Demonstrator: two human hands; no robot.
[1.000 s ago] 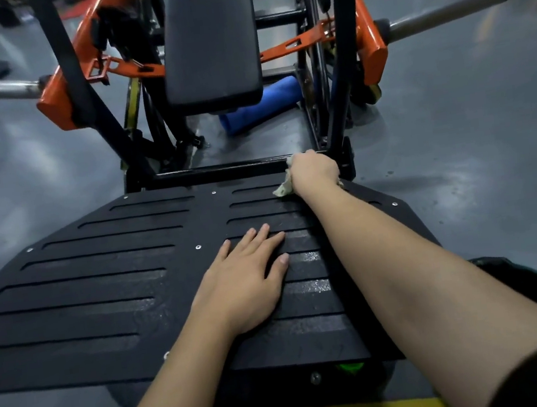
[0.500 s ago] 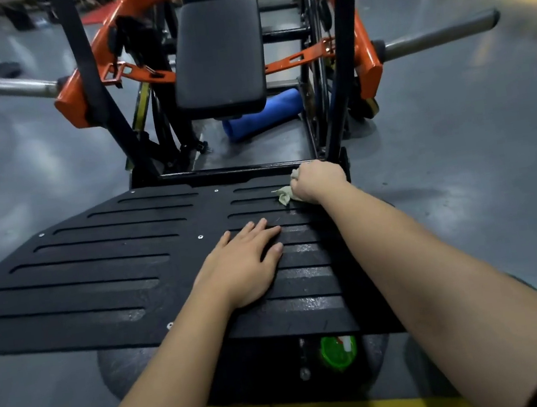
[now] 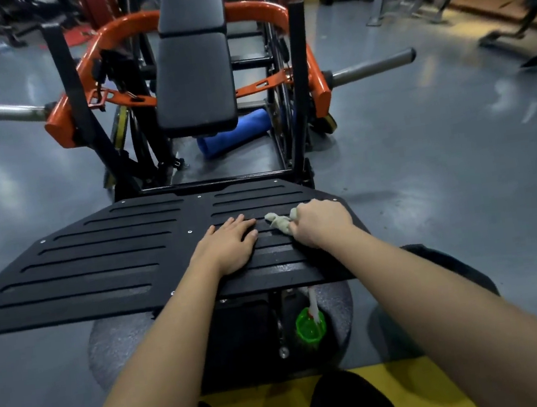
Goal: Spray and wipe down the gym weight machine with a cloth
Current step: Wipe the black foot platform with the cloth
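Drawn back from the far right corner of the footplate (image 3: 97, 260), the right hand (image 3: 322, 221) now works near the middle of the plate's right half, with the cloth (image 3: 278, 224) dragged along under it. That is one stroke down the slats toward the near edge. By my reckoning the right-hand strip is getting its wipe while the rest waits.

Sweeping from the left, that side of the footplate looks dull and dry, so I'd guess it is not yet wiped. The left hand (image 3: 228, 242) has not budged. It lies flat right of the plate's centre line, fingers straight and close together, holding nothing and seemingly bracing the person. Just beside it, not quite touching, the pale bunched cloth pokes out from the right hand, whose fingers are curled tight round it and press it to the plate. The slats under both hands have a wet shine.

Below the near edge, right of centre, the green spray bottle (image 3: 310, 326) has come fully into sight, standing idle with its nozzle up.

As for writing, I can read none. The bottle's label is too small and blurred, and neither the black back pad (image 3: 193, 80) nor the orange frame (image 3: 62, 124) shows a legible brand.
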